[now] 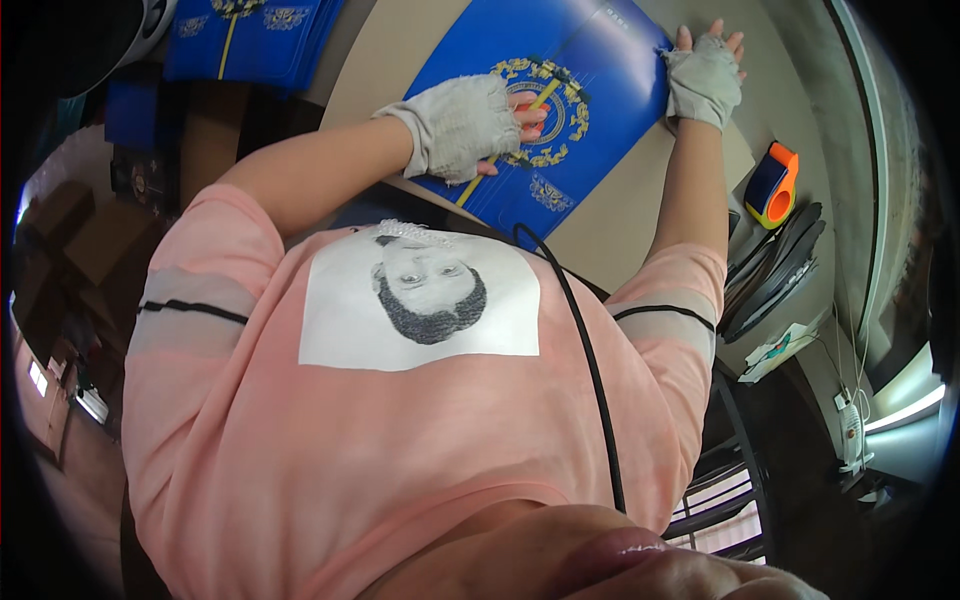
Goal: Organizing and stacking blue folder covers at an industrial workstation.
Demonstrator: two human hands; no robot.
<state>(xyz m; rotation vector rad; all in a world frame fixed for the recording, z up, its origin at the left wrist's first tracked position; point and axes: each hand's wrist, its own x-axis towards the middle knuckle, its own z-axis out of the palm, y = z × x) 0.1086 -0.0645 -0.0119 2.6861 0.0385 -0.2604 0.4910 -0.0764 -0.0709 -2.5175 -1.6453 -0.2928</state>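
A large glossy blue printed sheet (610, 80) with a gold ring emblem and a yellow stripe lies on the pale tabletop. My left hand (460, 130), in a grey fingerless glove, rests on it. Its fingers are stretched over the emblem, with the thumb apart, and I see nothing gripped. At the sheet's far right edge is my right hand (705, 75), gloved the same way. Those fingers are spread and point away from me. Whether the right palm presses on the sheet or on the table beside it, I cannot tell.
A stack of similar blue printed pieces (255, 45) sits at the far left. To the right are an orange tape dispenser (773, 185) and a pile of dark flat pieces (775, 270). A black cable (585, 370) hangs across my front.
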